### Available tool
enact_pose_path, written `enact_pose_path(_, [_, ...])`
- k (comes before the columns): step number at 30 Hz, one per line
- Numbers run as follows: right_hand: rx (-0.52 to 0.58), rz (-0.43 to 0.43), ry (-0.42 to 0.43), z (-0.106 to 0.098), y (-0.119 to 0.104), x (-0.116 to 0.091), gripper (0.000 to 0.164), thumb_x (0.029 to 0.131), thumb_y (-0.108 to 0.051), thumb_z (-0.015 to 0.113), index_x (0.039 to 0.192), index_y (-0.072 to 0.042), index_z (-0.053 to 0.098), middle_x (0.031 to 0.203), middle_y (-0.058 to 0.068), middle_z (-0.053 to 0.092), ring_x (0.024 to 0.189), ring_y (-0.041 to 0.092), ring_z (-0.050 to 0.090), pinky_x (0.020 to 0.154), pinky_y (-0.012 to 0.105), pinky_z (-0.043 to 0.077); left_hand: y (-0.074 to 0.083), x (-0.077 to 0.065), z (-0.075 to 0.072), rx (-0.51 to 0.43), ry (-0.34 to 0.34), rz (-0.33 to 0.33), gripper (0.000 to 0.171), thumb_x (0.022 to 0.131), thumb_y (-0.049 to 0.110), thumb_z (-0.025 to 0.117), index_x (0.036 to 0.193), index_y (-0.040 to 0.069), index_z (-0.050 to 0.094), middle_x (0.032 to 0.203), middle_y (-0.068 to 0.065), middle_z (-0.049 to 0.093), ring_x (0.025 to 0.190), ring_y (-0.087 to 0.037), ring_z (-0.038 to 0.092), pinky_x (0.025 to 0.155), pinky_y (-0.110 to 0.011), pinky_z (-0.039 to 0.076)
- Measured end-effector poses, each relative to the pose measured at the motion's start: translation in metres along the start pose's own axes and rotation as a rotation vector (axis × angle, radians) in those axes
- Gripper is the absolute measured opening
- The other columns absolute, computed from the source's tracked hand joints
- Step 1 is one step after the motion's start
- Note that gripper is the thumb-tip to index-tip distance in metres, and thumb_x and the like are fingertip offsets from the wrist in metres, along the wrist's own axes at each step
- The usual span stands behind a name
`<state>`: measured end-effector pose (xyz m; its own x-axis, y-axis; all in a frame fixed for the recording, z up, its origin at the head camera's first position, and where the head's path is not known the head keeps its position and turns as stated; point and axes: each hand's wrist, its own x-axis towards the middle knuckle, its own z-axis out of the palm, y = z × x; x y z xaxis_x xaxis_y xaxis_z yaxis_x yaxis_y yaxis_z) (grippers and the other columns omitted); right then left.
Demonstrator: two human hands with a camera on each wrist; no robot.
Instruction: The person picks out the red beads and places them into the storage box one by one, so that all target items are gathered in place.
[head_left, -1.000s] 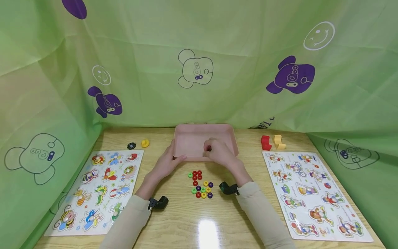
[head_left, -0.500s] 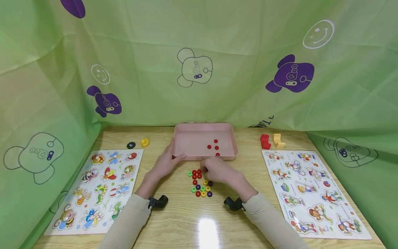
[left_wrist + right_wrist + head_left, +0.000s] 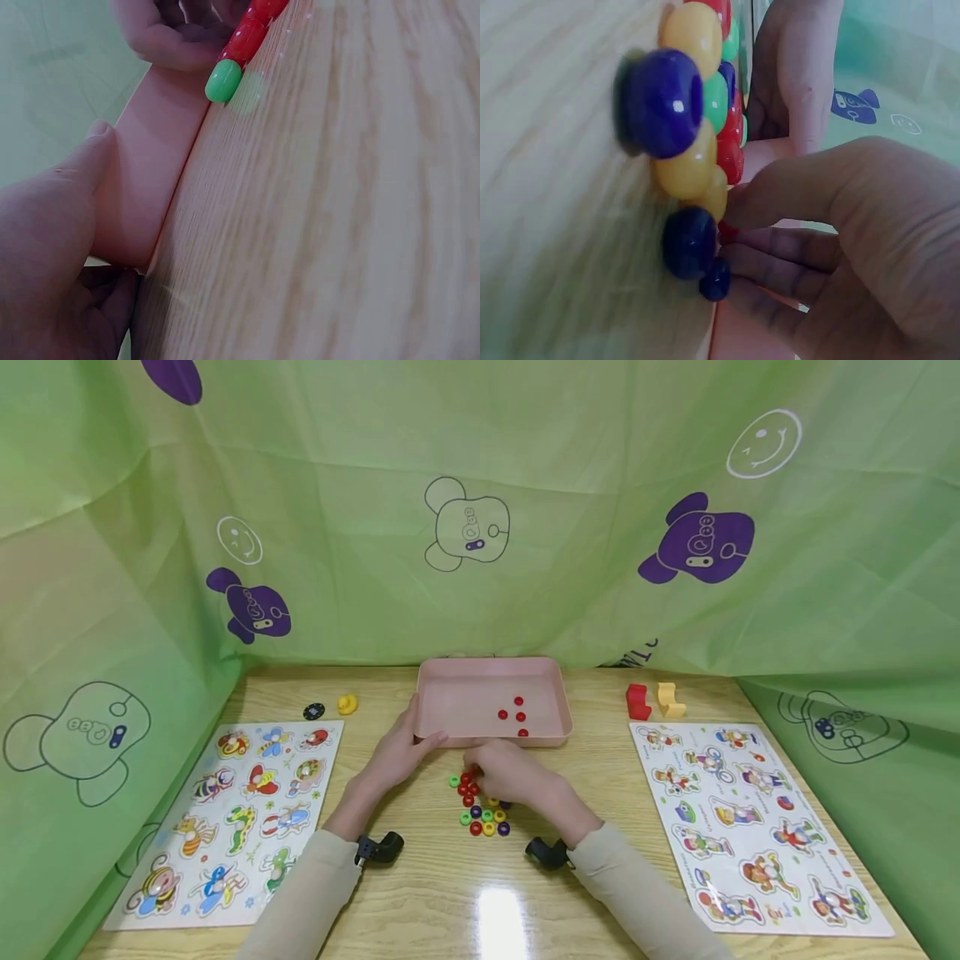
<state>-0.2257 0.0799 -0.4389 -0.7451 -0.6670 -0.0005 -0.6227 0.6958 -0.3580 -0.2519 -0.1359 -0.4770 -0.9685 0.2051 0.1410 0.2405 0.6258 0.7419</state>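
In the head view my left hand (image 3: 397, 752) grips the front left corner of a pink tray (image 3: 457, 742). Its thumb lies over the rim and its fingers are at the side wall. Several red beads (image 3: 521, 717) lie inside the tray, toward the right. In front of it, my right hand (image 3: 513, 770) reaches down to a cluster of loose beads on the table. Between its thumb and fingers a red bead (image 3: 727, 232) shows, mostly hidden. Around those fingers are other red beads (image 3: 468, 800), purple beads (image 3: 662, 103), yellow beads (image 3: 489, 829) and green beads (image 3: 223, 81).
Picture puzzle boards, an insect board (image 3: 225, 827) and a figure board (image 3: 757, 827), lie left and right. A yellow duck (image 3: 347, 704) and a black disc (image 3: 313, 712) sit back left. Red (image 3: 637, 702) and yellow (image 3: 669, 700) blocks stand back right. A green curtain (image 3: 360, 568) encloses the table.
My right hand has come out of the tray toward me and down to the red beads, uncovering those inside. The nearby red beads have shifted slightly. My left hand stays on the tray.
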Motion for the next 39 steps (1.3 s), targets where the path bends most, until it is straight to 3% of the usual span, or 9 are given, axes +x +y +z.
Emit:
enact_pose_path(3, [0.022,0.013,0.036,-0.007,-0.002,0.004,0.014,0.082,-0.006,0.063,0.090,-0.016,0.068,0.082,-0.007,0.058,0.065,0.007,0.049,0.056,0.017,0.043,0.000,-0.001,0.000,0.005,-0.003,-0.009,0.088,0.089,0.048,0.055,0.150,0.026,-0.004,0.155,-0.008,0.020,0.135,-0.028,0.036,0.108,-0.049,0.033])
enact_pose_path(6, [0.038,0.038,0.128,-0.019,-0.001,0.010,0.013,0.081,-0.007,0.065,0.091,-0.013,0.068,0.083,-0.004,0.056,0.071,0.010,0.049,0.060,0.020,0.043,0.000,-0.001,0.000,0.013,-0.007,-0.012,0.088,0.089,0.049,0.054,0.149,0.026,-0.006,0.155,-0.009,0.019,0.135,-0.027,0.036,0.108,-0.048,0.033])
enact_pose_path(11, [0.059,0.171,0.251,-0.028,0.016,0.028,0.004,0.080,-0.011,0.067,0.084,-0.010,0.067,0.080,-0.002,0.056,0.072,0.013,0.051,0.064,0.026,0.044,0.000,-0.001,0.002,-0.003,-0.001,-0.006,0.088,0.089,0.048,0.055,0.150,0.023,-0.004,0.155,-0.009,0.020,0.135,-0.027,0.035,0.109,-0.048,0.032])
enact_pose_path(16, [0.080,0.327,0.240,-0.017,0.041,0.040,0.010,0.076,-0.002,0.060,0.070,-0.010,0.063,0.073,0.000,0.060,0.067,0.014,0.053,0.063,0.026,0.044,-0.001,0.000,0.008,0.003,-0.016,-0.014,0.089,0.088,0.051,0.054,0.148,0.028,-0.008,0.155,-0.008,0.018,0.137,-0.027,0.033,0.110,-0.047,0.031])
enact_pose_path(20, [0.103,0.375,0.263,-0.012,0.052,0.041,0.012,0.069,0.002,0.060,0.072,-0.009,0.063,0.074,0.003,0.060,0.068,0.016,0.053,0.059,0.025,0.043,-0.001,0.000,0.010,0.004,-0.020,-0.028,0.088,0.088,0.052,0.053,0.147,0.031,-0.009,0.155,-0.008,0.018,0.137,-0.027,0.032,0.110,-0.047,0.031])
enact_pose_path(25, [0.123,0.267,0.290,-0.025,0.038,0.029,0.008,0.079,-0.008,0.065,0.087,-0.010,0.067,0.081,-0.002,0.059,0.073,0.013,0.053,0.064,0.025,0.045,0.000,0.001,0.009,0.002,-0.019,-0.032,0.088,0.088,0.051,0.053,0.147,0.030,-0.009,0.156,-0.009,0.016,0.137,-0.029,0.032,0.110,-0.048,0.030])
enact_pose_path(30, [0.154,0.042,0.157,-0.036,0.008,0.004,0.006,0.085,-0.011,0.063,0.087,-0.013,0.068,0.084,-0.004,0.060,0.075,0.009,0.053,0.067,0.023,0.047,0.000,0.001,0.005,0.019,-0.017,-0.037,0.089,0.088,0.052,0.053,0.148,0.029,-0.009,0.156,-0.009,0.016,0.138,-0.029,0.031,0.110,-0.049,0.031])
enact_pose_path(35, [0.091,-0.059,-0.011,-0.020,-0.010,-0.012,0.007,0.085,-0.011,0.062,0.083,-0.016,0.067,0.082,-0.007,0.061,0.066,0.004,0.051,0.058,0.016,0.045,-0.001,0.000,0.001,0.030,-0.007,-0.025,0.088,0.089,0.052,0.053,0.148,0.029,-0.008,0.156,-0.009,0.017,0.138,-0.028,0.030,0.110,-0.049,0.031])
enact_pose_path(39, [-0.007,-0.100,-0.029,-0.004,-0.011,-0.013,0.010,0.085,-0.009,0.062,0.080,-0.016,0.066,0.078,-0.009,0.057,0.065,0.003,0.048,0.058,0.013,0.042,-0.002,-0.001,0.000,0.041,-0.005,-0.026,0.088,0.088,0.053,0.052,0.148,0.029,-0.008,0.156,-0.007,0.016,0.139,-0.028,0.028,0.110,-0.049,0.029])
